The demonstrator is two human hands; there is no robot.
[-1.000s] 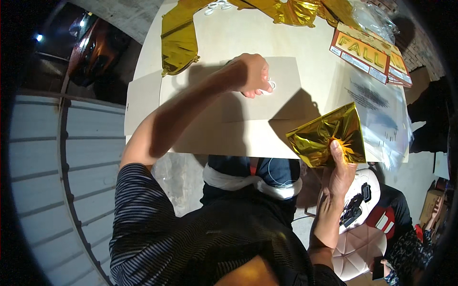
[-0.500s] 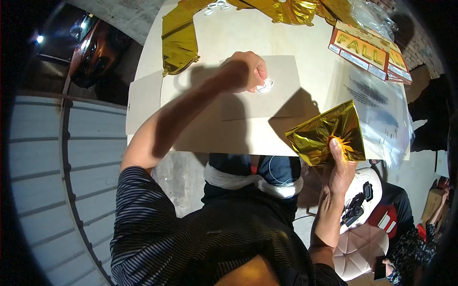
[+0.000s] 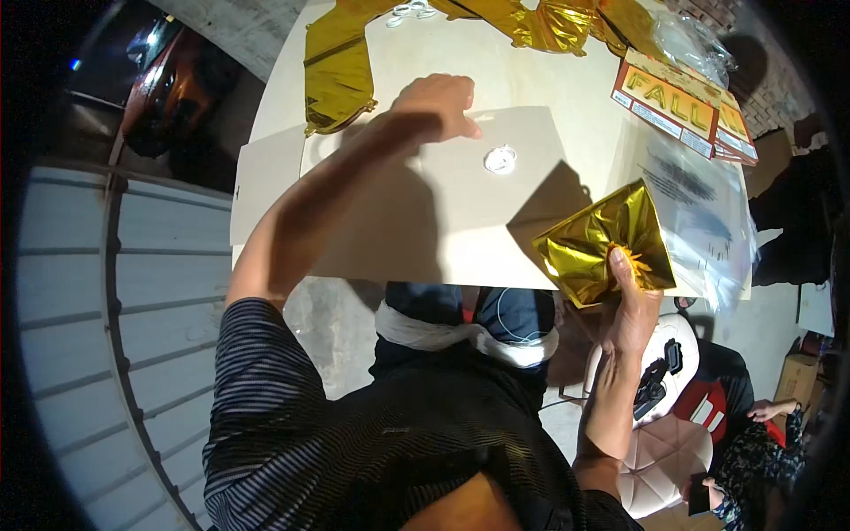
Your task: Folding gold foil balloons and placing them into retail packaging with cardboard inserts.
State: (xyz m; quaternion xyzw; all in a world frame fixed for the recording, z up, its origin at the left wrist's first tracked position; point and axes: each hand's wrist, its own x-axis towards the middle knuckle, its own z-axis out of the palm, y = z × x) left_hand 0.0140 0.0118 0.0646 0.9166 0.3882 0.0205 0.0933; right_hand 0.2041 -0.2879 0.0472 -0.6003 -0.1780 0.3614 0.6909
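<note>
My right hand (image 3: 634,305) grips a gold foil balloon (image 3: 591,241) by its gathered, crinkled part, thumb on top, over the table's near right edge. The flat part of the foil fans out above my thumb. My left hand (image 3: 436,104) hovers over the far left of a pale cardboard sheet (image 3: 522,208); its thumb stands apart from the other fingers and nothing shows in it. On the sheet, to the right of that hand, lies a small white coil of string or ribbon (image 3: 500,160).
Flat gold foil balloons (image 3: 339,80) line the table's far left and back edge. White loops (image 3: 412,12) lie among them. Printed balloon packages (image 3: 668,99) and clear plastic bags (image 3: 699,212) cover the right side. Beyond the table, a person (image 3: 766,456) sits near a pink stool (image 3: 664,460).
My left hand has drawn back from the white coil, up and left, leaving it on the cardboard. My right hand holds the gold foil balloon in nearly the same place.
</note>
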